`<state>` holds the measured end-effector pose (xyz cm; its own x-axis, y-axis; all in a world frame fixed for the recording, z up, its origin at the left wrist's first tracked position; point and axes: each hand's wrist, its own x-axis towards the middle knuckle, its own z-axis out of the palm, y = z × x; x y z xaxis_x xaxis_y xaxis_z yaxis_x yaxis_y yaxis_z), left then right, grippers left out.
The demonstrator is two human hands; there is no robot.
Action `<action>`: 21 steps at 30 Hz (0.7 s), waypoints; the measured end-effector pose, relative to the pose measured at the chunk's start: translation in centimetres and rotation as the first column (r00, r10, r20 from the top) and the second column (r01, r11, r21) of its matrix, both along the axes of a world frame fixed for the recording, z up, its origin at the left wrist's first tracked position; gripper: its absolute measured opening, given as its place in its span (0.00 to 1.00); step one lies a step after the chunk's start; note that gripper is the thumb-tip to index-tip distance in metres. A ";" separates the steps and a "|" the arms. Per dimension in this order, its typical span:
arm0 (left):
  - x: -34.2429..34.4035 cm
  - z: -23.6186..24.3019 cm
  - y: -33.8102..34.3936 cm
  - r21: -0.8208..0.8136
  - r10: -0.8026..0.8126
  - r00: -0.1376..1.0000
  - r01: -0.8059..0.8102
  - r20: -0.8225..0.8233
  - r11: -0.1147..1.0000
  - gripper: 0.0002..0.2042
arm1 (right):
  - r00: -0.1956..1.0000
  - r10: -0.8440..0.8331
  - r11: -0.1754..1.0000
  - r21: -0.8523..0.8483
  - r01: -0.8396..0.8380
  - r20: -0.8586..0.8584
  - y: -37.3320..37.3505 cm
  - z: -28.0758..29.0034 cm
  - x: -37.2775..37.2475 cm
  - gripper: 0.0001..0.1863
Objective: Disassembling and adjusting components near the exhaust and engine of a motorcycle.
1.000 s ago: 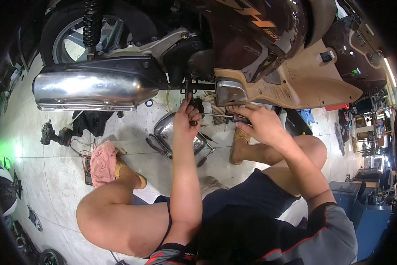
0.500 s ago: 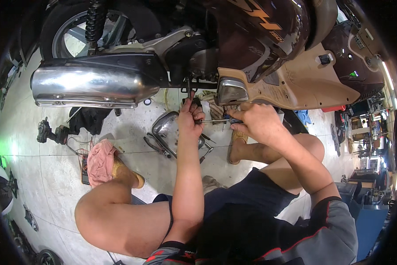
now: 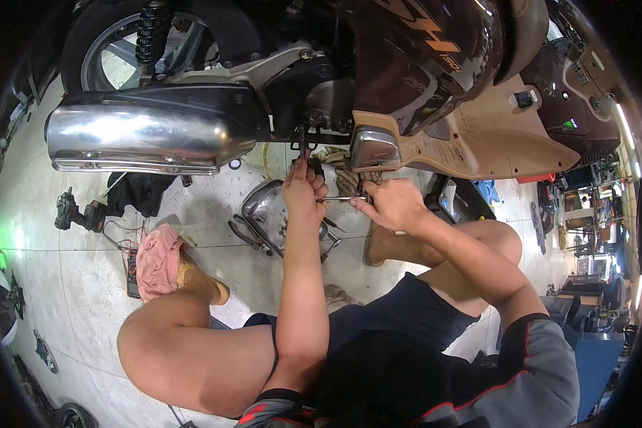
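Observation:
My left hand (image 3: 304, 194) is closed just under the scooter's engine (image 3: 314, 89). Its fingers are round a thin dark rod-like part (image 3: 302, 139) that runs up toward the engine's underside; what kind it is I cannot make out. In my right hand (image 3: 393, 205) is a screwdriver (image 3: 342, 199), its handle covered by my fingers. The metal shaft points left and meets the fingers of my left hand, which hide its tip. Above and to the left of my hands is the silver exhaust muffler (image 3: 142, 135). To the right is the tan footboard (image 3: 506, 135).
On the floor between my feet lie a metal tray (image 3: 264, 207) and black-handled pliers (image 3: 248, 235). A cordless drill (image 3: 78, 210), a dark cloth (image 3: 139, 192) and a pink cloth (image 3: 160, 264) are at the left. A black bin (image 3: 471, 196) stands at the right.
My right hand has shifted left, closer to my left hand, so less of the screwdriver shaft shows. My left hand has moved only slightly left, still on the thin part.

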<state>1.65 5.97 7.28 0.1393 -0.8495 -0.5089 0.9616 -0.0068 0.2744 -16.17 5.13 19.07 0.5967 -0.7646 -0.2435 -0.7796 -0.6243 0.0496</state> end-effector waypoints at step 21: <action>-2.7 1.3 -0.1 0.066 -0.087 -0.083 -0.233 0.993 0.970 0.15 | 0.125 -0.784 0.609 0.793 -0.035 0.608 3.8 -28.4 11.2 0.32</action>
<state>-1.01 5.84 8.62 0.6795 -0.7214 0.1336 -0.3438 -0.1522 0.9266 -4.93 8.94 -9.36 0.3427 -0.9041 -0.2553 -0.1246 0.2256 -0.9662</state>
